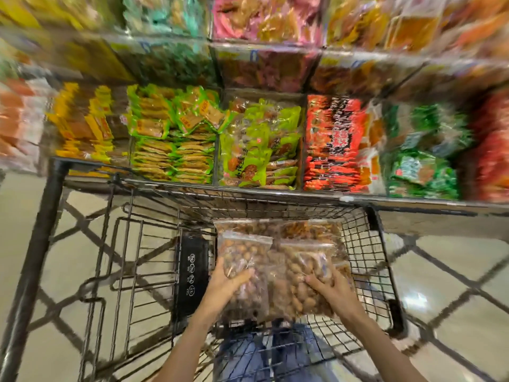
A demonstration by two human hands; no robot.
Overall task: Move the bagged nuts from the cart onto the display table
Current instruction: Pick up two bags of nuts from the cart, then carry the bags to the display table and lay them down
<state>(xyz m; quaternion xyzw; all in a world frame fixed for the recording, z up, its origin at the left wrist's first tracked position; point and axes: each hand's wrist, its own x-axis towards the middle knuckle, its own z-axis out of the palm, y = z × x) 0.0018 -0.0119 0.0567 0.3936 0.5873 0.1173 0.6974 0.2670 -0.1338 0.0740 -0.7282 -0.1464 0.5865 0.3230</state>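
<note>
Above, packed snack bins [256, 139] fill the upper frame; at bottom centre, left hand [225, 282] and right hand [333, 290] clamp fingers on bagged nuts [275, 274] inside the cart [366, 244].

Motion blur smeared the upper shelf packets [264, 20] beyond reading. Both forearms ran off the bottom edge. The lower bags of nuts [308, 230] lay half hidden under the upper ones.

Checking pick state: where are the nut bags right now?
Head view, lower centre: the nut bags lie piled in the cart basket, left hand and right hand on them, below the display table.
</note>
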